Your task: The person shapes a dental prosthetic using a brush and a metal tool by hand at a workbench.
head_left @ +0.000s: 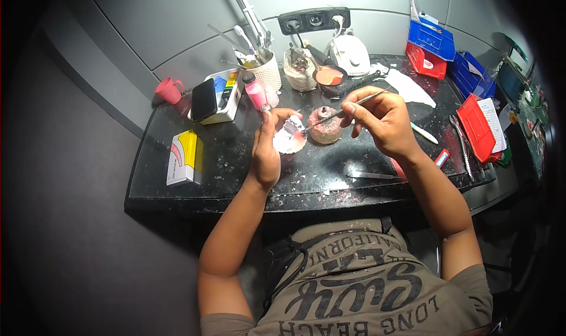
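Note:
My left hand (pixel 267 154) is closed around a white dental cast (pixel 284 142) with pink wax along one side, held above the black bench. Pinched between thumb and fingers of my right hand (pixel 382 121) is a thin metal wax carving tool (pixel 337 114). The tool slants down to the left, its tip at or very near the cast's pink part; whether they touch I cannot tell. Just behind and right of the cast stands a round, wax-smeared burner (pixel 325 129). I see no flame on it.
Behind stand a pink bottle (pixel 256 92), a tool cup (pixel 269 72), a pan of pink wax (pixel 329 75) and a white device (pixel 350 54). A phone (pixel 204 100) leans left, above a yellow-white box (pixel 183 159). A metal instrument (pixel 372 175) lies in front; red bins (pixel 476 127) stand right.

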### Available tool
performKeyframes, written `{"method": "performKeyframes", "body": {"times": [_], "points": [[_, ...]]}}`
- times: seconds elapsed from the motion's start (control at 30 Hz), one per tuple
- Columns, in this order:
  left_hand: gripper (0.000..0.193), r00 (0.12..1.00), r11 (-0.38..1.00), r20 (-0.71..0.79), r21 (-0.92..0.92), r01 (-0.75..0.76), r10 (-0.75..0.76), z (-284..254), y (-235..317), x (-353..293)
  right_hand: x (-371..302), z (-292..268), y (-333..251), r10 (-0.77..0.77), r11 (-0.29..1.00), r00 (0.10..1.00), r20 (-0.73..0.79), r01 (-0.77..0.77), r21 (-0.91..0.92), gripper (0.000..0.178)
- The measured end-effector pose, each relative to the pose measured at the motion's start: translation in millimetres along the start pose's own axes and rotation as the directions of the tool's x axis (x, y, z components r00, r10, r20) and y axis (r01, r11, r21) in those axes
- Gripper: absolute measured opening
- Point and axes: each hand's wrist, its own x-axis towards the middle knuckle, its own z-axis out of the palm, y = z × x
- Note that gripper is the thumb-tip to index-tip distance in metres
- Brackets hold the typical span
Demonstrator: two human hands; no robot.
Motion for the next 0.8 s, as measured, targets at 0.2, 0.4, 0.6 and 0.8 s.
{"method": "performKeyframes", "body": {"times": [0.2,0.4,0.6,0.8], "points": [[0.061,1.000,1.000,-0.010,0.013,-0.016,0.017,0.3,-0.9,0.3,-0.1,0.3,0.6,-0.004,1.000,1.000,-0.013,0.004,0.000,0.015],[0.061,1.000,0.999,-0.015,0.027,-0.020,0.021,0.9,-0.9,-0.2,-0.2,0.0,0.5,0.005,1.000,1.000,-0.016,-0.005,-0.014,0.015],[0.061,1.000,1.000,0.000,0.018,0.009,-0.009,0.1,1.3,-1.2,-0.9,0.5,-1.2,-0.001,1.000,1.000,-0.022,0.001,-0.023,0.014],[0.061,1.000,1.000,0.001,0.013,-0.007,0.007,-0.3,-0.4,-0.3,-0.7,1.5,-0.3,-0.006,1.000,1.000,-0.026,0.006,-0.018,0.014]]}}
